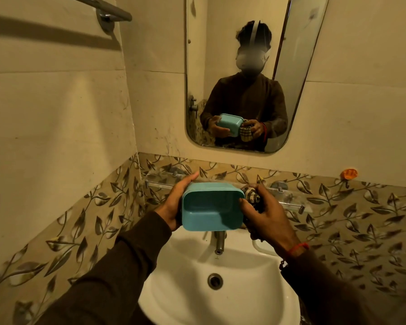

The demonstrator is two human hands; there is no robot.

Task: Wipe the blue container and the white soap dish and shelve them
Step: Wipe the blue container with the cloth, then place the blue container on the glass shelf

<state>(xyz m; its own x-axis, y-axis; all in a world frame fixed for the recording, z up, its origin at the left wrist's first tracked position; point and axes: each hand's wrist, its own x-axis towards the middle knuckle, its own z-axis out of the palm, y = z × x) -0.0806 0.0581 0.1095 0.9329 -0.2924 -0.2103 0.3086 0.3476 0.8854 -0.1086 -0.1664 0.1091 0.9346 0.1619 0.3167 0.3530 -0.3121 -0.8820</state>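
Note:
The blue container (210, 207) is held above the sink, tipped so its open mouth faces me. My left hand (176, 205) grips its left side, fingers reaching over the top edge. My right hand (264, 216) grips a checked cloth (251, 195) bunched against the container's right end. A white soap dish (264, 247) shows only as a corner on the sink's right rim, mostly hidden under my right wrist. The glass shelf (159, 181) runs along the tiled wall behind my hands.
A white sink (185, 289) with a metal tap (219, 242) and a drain lies below. The mirror (220, 55) above reflects a person holding the container. A towel rail (108, 12) is top left; an orange hook (348, 174) sits on the right wall.

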